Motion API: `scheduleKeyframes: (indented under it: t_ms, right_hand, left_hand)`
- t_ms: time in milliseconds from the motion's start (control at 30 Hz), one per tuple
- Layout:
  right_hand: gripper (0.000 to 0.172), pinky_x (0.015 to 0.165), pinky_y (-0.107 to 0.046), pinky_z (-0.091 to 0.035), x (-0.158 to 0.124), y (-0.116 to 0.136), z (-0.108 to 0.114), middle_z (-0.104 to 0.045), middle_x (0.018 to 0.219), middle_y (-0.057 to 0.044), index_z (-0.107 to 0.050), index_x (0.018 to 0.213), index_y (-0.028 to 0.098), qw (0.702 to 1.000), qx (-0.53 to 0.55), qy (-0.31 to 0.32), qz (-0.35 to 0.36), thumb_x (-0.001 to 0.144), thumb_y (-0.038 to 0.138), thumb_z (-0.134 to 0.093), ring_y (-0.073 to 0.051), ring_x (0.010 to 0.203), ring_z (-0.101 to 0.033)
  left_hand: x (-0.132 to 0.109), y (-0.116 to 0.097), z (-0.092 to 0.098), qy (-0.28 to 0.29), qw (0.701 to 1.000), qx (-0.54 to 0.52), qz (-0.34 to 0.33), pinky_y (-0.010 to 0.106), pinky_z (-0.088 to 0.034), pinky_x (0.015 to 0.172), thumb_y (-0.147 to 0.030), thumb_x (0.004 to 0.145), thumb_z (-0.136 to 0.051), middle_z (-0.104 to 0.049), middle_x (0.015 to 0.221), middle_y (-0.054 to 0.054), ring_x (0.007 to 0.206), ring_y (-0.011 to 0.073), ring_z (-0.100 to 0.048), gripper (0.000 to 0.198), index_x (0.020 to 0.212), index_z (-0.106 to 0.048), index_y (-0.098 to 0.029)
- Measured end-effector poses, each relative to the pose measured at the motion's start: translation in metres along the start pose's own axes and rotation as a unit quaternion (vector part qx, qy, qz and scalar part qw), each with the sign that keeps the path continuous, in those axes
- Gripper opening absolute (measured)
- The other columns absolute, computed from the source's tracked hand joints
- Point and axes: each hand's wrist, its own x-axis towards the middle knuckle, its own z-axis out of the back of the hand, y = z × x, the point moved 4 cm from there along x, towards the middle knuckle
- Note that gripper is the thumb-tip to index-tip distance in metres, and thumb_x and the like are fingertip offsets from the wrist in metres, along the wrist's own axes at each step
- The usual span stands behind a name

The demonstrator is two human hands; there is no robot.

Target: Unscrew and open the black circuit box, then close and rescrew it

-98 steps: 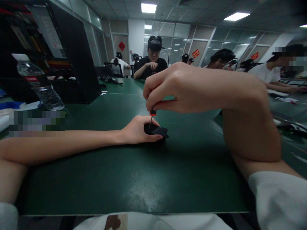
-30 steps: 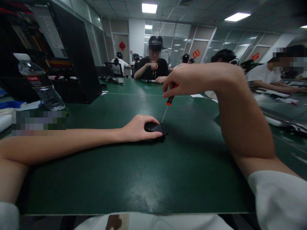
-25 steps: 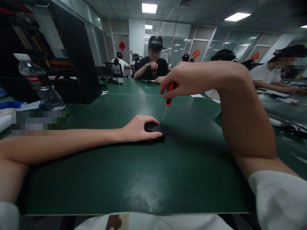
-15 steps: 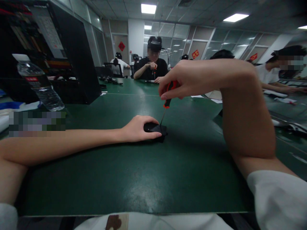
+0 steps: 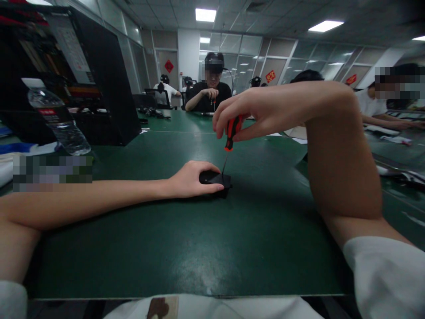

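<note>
My left hand (image 5: 187, 179) lies on the green table (image 5: 186, 239) and grips a small flat black device (image 5: 217, 180), pinning it down. Above it my right hand (image 5: 252, 113) pinches a small screwdriver (image 5: 229, 135) with a red and black handle. The thin shaft points almost straight down, and its tip rests on the device's top near the far edge. My right elbow leans on the table at the right.
A clear water bottle (image 5: 55, 119) stands at the far left beside a tall black case (image 5: 99, 79). A person in black (image 5: 209, 91) sits across the table; other people work at the right. Papers lie on the right-hand tables.
Earlier my right hand was low over the device, then it rose with the screwdriver slanted. Over the last second the handle swung left toward upright. My left hand stayed put.
</note>
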Motion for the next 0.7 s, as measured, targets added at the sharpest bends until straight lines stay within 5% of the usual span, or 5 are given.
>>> scheduleKeyframes:
  t_ms: [167, 367, 700]
  right_hand:
    - [0.035, 0.076, -0.029, -0.049, 0.000, 0.007, 0.001, -0.071, 0.106, -0.006, -0.072, 0.112, 0.018, 0.997, -0.020, -0.015, -0.066, 0.097, 0.043, -0.053, -0.015, 0.086, -0.063]
    - [0.033, 0.093, -0.029, -0.049, 0.000, 0.010, 0.004, -0.069, 0.121, -0.001, -0.073, 0.114, 0.029, 0.995, 0.023, 0.012, -0.093, 0.087, 0.043, -0.060, -0.019, 0.109, -0.061]
    - [0.036, 0.087, -0.030, -0.050, -0.002, 0.009, 0.003, -0.074, 0.109, -0.003, -0.077, 0.108, 0.027, 0.991, 0.038, -0.023, -0.123, 0.089, 0.047, -0.055, -0.019, 0.106, -0.064]
  left_hand:
    - [0.000, 0.000, 0.000, 0.000, 1.000, 0.002, 0.011, 0.031, -0.051, 0.082, -0.051, 0.084, -0.073, -0.076, 0.107, 0.008, 0.096, 0.0229, -0.071, 0.047, 0.113, -0.072, -0.014]
    - [0.000, 0.000, 0.000, 0.003, 1.000, 0.001, 0.008, 0.031, -0.052, 0.083, -0.052, 0.085, -0.073, -0.076, 0.107, 0.008, 0.096, 0.0228, -0.071, 0.047, 0.114, -0.072, -0.015]
    - [0.000, -0.001, 0.000, -0.001, 1.000, 0.001, 0.013, 0.030, -0.051, 0.081, -0.051, 0.084, -0.073, -0.076, 0.105, 0.008, 0.093, 0.0220, -0.070, 0.047, 0.113, -0.072, -0.014]
